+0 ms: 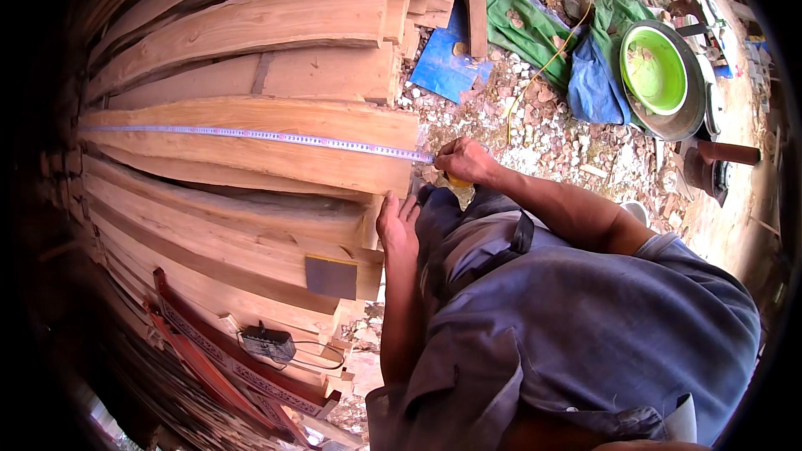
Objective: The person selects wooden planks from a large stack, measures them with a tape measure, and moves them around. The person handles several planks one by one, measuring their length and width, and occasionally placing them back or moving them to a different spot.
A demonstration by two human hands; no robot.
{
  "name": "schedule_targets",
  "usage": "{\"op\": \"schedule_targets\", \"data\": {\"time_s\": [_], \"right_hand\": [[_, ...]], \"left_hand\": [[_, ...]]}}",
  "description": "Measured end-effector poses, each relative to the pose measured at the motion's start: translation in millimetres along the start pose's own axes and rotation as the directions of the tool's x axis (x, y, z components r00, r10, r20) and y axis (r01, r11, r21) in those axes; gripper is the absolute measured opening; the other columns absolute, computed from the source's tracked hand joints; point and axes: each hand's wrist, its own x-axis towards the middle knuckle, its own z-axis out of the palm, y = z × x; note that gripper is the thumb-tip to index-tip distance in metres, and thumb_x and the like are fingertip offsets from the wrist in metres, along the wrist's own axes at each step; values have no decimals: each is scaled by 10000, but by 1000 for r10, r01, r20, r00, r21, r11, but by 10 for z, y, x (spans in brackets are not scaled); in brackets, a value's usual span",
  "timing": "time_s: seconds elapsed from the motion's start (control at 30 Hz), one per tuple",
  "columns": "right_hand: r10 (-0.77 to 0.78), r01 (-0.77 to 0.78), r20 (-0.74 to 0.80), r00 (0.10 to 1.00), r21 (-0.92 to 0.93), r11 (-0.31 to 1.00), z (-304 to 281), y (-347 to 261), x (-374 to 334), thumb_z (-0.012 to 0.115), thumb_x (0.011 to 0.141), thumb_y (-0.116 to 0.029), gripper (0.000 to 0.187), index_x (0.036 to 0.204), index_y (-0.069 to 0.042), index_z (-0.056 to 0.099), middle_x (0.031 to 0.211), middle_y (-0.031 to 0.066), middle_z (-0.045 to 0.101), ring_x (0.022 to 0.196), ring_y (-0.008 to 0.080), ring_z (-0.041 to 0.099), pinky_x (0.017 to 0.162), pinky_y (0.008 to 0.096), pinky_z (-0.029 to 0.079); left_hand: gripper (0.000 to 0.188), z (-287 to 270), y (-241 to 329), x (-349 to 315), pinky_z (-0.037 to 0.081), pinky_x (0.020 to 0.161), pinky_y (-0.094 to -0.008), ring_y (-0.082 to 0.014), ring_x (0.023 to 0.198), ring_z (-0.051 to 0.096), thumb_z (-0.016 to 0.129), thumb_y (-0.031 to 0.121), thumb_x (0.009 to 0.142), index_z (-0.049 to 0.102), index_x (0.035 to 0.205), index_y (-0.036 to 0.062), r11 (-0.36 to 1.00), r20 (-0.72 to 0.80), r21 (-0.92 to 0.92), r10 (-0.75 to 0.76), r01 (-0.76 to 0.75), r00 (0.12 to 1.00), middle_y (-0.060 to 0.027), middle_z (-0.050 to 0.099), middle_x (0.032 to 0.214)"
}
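Note:
A long pale tape measure [284, 138] lies stretched along a wide wooden plank [251, 159], running from its far left end past the near end. My right hand [468, 160] is closed around the tape just beyond the plank's end; a bit of yellow shows under the fingers. My left hand [398, 221] touches the near corner of the same plank, fingers extended and slightly apart. Other planks [242, 25] lie on both sides of the measured one.
A dark sanding sheet or flat pad [331, 276] lies on the lower planks. Near it are a black box with a cord [267, 342] and red carved wooden pieces [225, 359]. Rubble covers the ground at right, with a blue sheet [451, 54], green cloth [522, 25] and green basin [656, 71].

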Motion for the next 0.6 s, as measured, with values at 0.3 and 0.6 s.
{"op": "schedule_targets", "data": {"time_s": [0.3, 0.6], "right_hand": [[126, -128, 22, 992, 157, 979, -88, -98, -74, 612, 804, -273, 269, 814, -17, 696, 654, 108, 616, 612, 156, 591, 622, 347, 494], [-98, -22, 236, 967, 458, 889, -99, -706, -21, 576, 859, -171, 231, 852, 7, 723, 667, 42, 637, 630, 108, 588, 582, 264, 467]], "left_hand": [[706, 52, -85, 114, 252, 1140, -508, -420, 1354, 368, 540, 394, 979, 230, 1470, -8, 989, 19, -145, -6, 8, 1000, -257, 338, 1452], [613, -107, -177, 361, 293, 1078, -441, -260, 1236, 493, 616, 431, 921, 430, 1399, 96, 976, 156, -217, 0, 35, 988, -54, 530, 1350]]}}
